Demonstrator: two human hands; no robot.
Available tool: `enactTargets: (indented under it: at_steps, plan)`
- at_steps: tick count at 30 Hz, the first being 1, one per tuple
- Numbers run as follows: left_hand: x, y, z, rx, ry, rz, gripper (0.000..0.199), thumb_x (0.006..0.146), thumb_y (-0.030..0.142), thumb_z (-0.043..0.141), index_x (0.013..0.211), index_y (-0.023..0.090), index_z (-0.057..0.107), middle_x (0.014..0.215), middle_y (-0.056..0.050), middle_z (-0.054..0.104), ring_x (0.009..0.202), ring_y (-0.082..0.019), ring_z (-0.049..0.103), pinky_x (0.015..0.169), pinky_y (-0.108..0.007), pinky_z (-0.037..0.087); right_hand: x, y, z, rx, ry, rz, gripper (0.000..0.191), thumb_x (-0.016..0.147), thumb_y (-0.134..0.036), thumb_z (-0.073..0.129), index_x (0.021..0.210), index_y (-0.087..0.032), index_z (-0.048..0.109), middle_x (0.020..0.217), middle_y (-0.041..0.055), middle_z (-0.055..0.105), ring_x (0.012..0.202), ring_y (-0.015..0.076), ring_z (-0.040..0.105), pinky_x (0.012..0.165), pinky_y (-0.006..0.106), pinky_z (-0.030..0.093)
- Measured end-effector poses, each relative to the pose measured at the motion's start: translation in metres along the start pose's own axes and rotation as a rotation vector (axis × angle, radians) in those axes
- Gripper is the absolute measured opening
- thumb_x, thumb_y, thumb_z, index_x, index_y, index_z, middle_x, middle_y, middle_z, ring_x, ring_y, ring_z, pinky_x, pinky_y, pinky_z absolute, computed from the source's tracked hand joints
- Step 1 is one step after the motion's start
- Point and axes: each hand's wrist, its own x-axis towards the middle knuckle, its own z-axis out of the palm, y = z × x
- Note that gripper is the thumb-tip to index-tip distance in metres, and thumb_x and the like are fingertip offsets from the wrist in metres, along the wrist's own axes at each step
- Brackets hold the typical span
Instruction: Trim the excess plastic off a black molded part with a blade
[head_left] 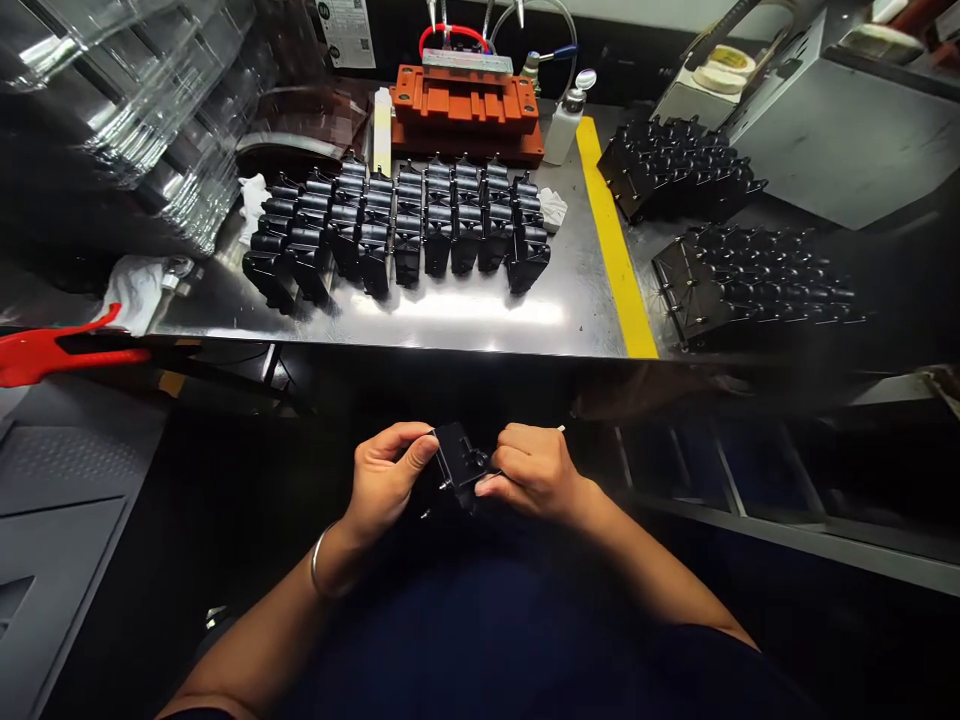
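Note:
A black molded plastic part [456, 455] with thin metal pins is held up in front of my body, short of the bench edge. My left hand [386, 475] grips its left side between thumb and fingers. Closed in a fist at the part's right side, my right hand [534, 468] holds a slim hand tool [561, 429], whose pale end pokes out behind the knuckles. The tool's other end meets the part near a small round feature; most of the tool is hidden by the fingers. A row of similar black plastic parts [409, 225] stands on the bench.
The metal bench [420, 325] carries an orange fixture [465, 105], a white dispenser bottle [566, 125] and yellow tape [616, 250]. More black parts [765, 280] are grouped at right. Clear plastic trays [150, 110] are stacked left, above a red-handled tool [67, 355].

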Motion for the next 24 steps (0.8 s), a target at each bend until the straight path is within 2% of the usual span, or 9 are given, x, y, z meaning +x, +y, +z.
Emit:
enactTargets:
  at_steps: [3,5,7,10,14,16,19,21,24]
  plan:
    - [0.007,-0.004,0.005,-0.127,0.087,-0.078,0.043,0.058,0.050,0.081,0.073,0.013,0.067,0.062,0.000,0.066,0.055,-0.009,0.059,0.055,-0.019,0.048,-0.003,0.001,0.006,0.253,0.036,0.071,0.047,0.098,-0.046,0.041,0.063,-0.016,0.053,0.051,-0.0006,0.050,0.048,0.0082,0.044,0.048,0.022,0.034]
    - [0.014,-0.005,0.011,-0.268,0.185,-0.131,0.047,0.059,0.054,0.079,0.075,0.013,0.062,0.062,0.002,0.064,0.055,-0.008,0.059,0.056,-0.019,0.048,-0.006,-0.002,0.016,0.281,0.073,0.174,0.041,0.091,-0.053,0.051,0.083,-0.014,0.061,0.061,0.0019,0.060,0.052,0.0093,0.053,0.050,0.020,0.042]
    - [0.021,-0.002,0.019,-0.403,0.237,-0.177,0.051,0.061,0.058,0.076,0.080,0.014,0.059,0.067,0.001,0.065,0.061,-0.009,0.061,0.061,-0.021,0.050,-0.010,-0.006,0.029,0.202,0.031,0.299,0.058,0.079,-0.059,0.064,0.111,-0.011,0.060,0.077,0.0075,0.068,0.060,0.0134,0.063,0.055,0.023,0.050]
    - [0.027,0.006,0.027,-0.486,0.142,-0.201,0.049,0.069,0.058,0.070,0.088,0.015,0.057,0.081,-0.003,0.068,0.075,-0.013,0.065,0.072,-0.026,0.053,-0.011,-0.004,0.035,0.193,-0.055,0.515,0.057,0.079,-0.046,0.066,0.124,-0.012,0.055,0.083,0.0076,0.071,0.058,0.0143,0.064,0.055,0.024,0.053]
    - [0.030,0.008,0.016,-0.292,-0.036,-0.121,0.041,0.070,0.048,0.073,0.091,0.015,0.060,0.100,-0.007,0.067,0.093,-0.016,0.063,0.083,-0.030,0.053,0.008,0.027,-0.014,0.194,0.061,0.799,0.049,0.080,-0.048,0.062,0.115,-0.014,0.060,0.085,0.0073,0.071,0.065,0.0161,0.066,0.057,0.026,0.054]
    - [0.033,0.002,0.001,-0.163,-0.038,-0.081,0.042,0.069,0.048,0.074,0.092,0.014,0.064,0.099,-0.007,0.066,0.093,-0.015,0.062,0.086,-0.030,0.052,0.027,0.053,-0.053,-0.117,0.177,0.950,0.053,0.083,-0.049,0.057,0.122,-0.013,0.057,0.084,0.0082,0.070,0.068,0.0182,0.065,0.061,0.030,0.054]
    - [0.039,-0.009,-0.019,-0.059,0.033,-0.134,0.048,0.062,0.054,0.076,0.083,0.012,0.065,0.084,-0.006,0.066,0.076,-0.013,0.061,0.077,-0.028,0.052,0.062,0.098,-0.096,-0.435,0.173,1.086,0.053,0.083,-0.044,0.059,0.126,-0.013,0.057,0.091,0.0125,0.069,0.086,0.0271,0.065,0.080,0.043,0.051]
    - [0.040,-0.016,-0.027,-0.045,0.037,-0.181,0.051,0.059,0.057,0.076,0.082,0.013,0.065,0.082,-0.006,0.066,0.073,-0.014,0.061,0.074,-0.029,0.053,0.085,0.127,-0.105,-0.477,0.098,1.109,0.049,0.075,-0.040,0.067,0.115,-0.011,0.065,0.093,0.0163,0.069,0.093,0.0340,0.064,0.083,0.048,0.048]
    - [0.038,-0.032,-0.033,-0.010,0.020,-0.199,0.048,0.058,0.058,0.076,0.079,0.017,0.067,0.080,-0.006,0.068,0.073,-0.019,0.063,0.076,-0.036,0.055,0.114,0.162,-0.097,-0.473,-0.007,1.098,0.035,0.071,-0.035,0.072,0.097,-0.012,0.071,0.089,0.0142,0.070,0.093,0.0328,0.064,0.082,0.041,0.048]
